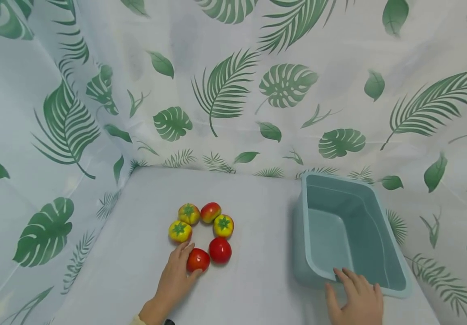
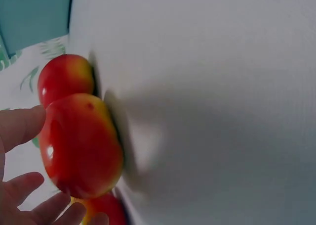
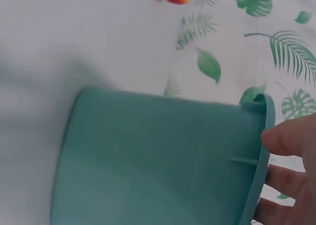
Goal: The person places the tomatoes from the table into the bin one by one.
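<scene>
A ring of several glossy red and yellow tomatoes lies on the table in the head view. At its near side my left hand (image 1: 176,273) reaches around a red tomato (image 1: 198,260), thumb and fingers spread about it. In the left wrist view the thumb (image 2: 22,128) meets that tomato (image 2: 84,148), and the fingertips lie along its lower edge. Another red tomato (image 1: 219,250) sits just right of it. My right hand (image 1: 357,299) holds the near rim of a teal basin (image 1: 308,234). In the right wrist view that rim lies between thumb (image 3: 286,137) and fingers.
Two yellow tomatoes (image 1: 180,231) with green tops are at the ring's left; a red-yellow one (image 1: 210,212) lies at the back. The white table (image 1: 257,271) spreads between ring and basin. A leaf-patterned curtain (image 1: 233,90) closes off the back and sides.
</scene>
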`<move>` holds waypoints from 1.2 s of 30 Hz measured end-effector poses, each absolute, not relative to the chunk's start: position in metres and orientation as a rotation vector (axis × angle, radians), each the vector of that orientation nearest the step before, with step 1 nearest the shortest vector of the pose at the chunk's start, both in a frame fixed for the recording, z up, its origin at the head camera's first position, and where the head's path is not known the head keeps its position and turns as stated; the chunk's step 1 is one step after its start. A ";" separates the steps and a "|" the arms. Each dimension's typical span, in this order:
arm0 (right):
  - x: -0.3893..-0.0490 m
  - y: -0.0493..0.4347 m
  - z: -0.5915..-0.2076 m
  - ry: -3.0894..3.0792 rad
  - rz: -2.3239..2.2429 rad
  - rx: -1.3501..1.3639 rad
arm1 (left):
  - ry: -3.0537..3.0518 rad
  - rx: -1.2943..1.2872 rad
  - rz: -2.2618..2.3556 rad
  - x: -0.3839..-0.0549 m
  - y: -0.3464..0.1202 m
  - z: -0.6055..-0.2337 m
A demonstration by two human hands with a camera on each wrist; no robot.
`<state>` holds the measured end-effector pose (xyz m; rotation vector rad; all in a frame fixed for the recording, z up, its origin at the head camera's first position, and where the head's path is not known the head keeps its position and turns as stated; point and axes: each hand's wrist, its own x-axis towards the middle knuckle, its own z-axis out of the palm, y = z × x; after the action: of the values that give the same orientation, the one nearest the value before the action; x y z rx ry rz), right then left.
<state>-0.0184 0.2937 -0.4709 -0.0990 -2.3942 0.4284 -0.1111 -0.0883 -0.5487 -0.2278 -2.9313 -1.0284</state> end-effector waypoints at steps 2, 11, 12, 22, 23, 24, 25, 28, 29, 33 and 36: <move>-0.017 0.292 -0.475 -2.369 0.411 -0.108 | -2.938 -0.218 -1.028 -0.111 -0.087 -0.553; -0.012 0.289 -0.480 -2.300 0.392 -0.147 | -2.936 -0.176 -1.004 -0.109 -0.079 -0.567; -0.012 0.289 -0.481 -2.283 0.390 -0.134 | -2.937 -0.168 -1.001 -0.108 -0.079 -0.567; -0.013 0.295 -0.480 -2.200 0.321 -0.115 | -2.925 -0.131 -1.013 -0.110 -0.077 -0.567; -0.014 0.296 -0.480 -2.201 0.328 -0.108 | -2.925 -0.127 -1.019 -0.110 -0.077 -0.566; -0.014 0.296 -0.480 -2.206 0.348 -0.102 | -2.924 -0.122 -1.029 -0.111 -0.078 -0.566; -0.014 0.297 -0.480 -2.208 0.374 -0.087 | -2.919 -0.114 -1.038 -0.111 -0.079 -0.564; -0.013 0.296 -0.481 -2.223 0.462 -0.063 | -2.898 -0.084 -1.073 -0.113 -0.082 -0.557; -0.013 0.295 -0.482 -2.225 0.485 -0.058 | -2.887 -0.080 -1.081 -0.115 -0.083 -0.553; -0.013 0.291 -0.484 -2.221 0.499 -0.079 | -2.841 -0.096 -1.120 -0.123 -0.087 -0.534; -0.016 0.290 -0.485 -2.219 0.508 -0.087 | -2.792 -0.153 -1.136 -0.132 -0.087 -0.519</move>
<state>-0.0161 0.2904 -0.4845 -0.0872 -2.2189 0.5079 -0.1322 -0.0866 -0.5192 -0.1534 -2.7918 -1.1356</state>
